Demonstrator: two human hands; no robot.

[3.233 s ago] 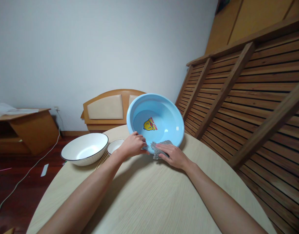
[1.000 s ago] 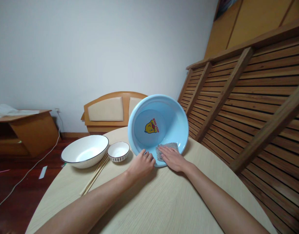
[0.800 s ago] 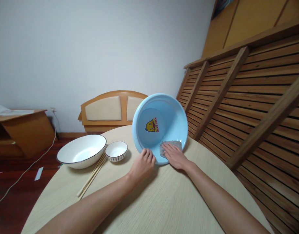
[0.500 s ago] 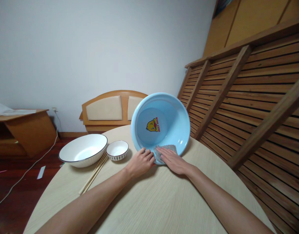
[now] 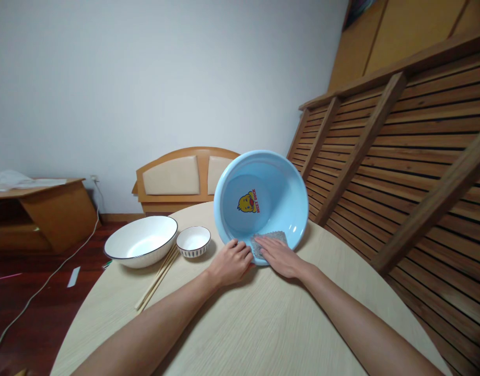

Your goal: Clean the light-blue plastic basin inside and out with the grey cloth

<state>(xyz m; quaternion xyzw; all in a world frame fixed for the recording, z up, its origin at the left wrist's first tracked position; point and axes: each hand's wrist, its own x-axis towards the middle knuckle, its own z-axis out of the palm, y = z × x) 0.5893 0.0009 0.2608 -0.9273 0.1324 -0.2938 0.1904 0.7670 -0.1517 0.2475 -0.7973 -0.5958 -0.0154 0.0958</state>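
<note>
A light blue plastic basin (image 5: 279, 183) with a yellow duck print stands tilted on its side, its open mouth toward me. My left hand (image 5: 232, 262) is closed over the basin's lower rim, fingers curled inside it. Flat against the inner lower wall lies a grey cloth (image 5: 278, 236) with a zigzag edge. My right hand (image 5: 279, 256) rests on that cloth with fingers stretched out, pressing it to the basin; the palm hides part of it.
Left of the basin, a small striped bowl (image 5: 193, 241), wooden chopsticks (image 5: 157, 282) and a large white dish (image 5: 141, 240) sit on the round table (image 5: 263, 324). A slatted wooden panel (image 5: 365, 156) leans at the right. A headboard (image 5: 171, 175) stands behind.
The view has shifted slightly, so everything appears a little further right. Both hands keep their places on the basin and the cloth, with hardly any movement.
</note>
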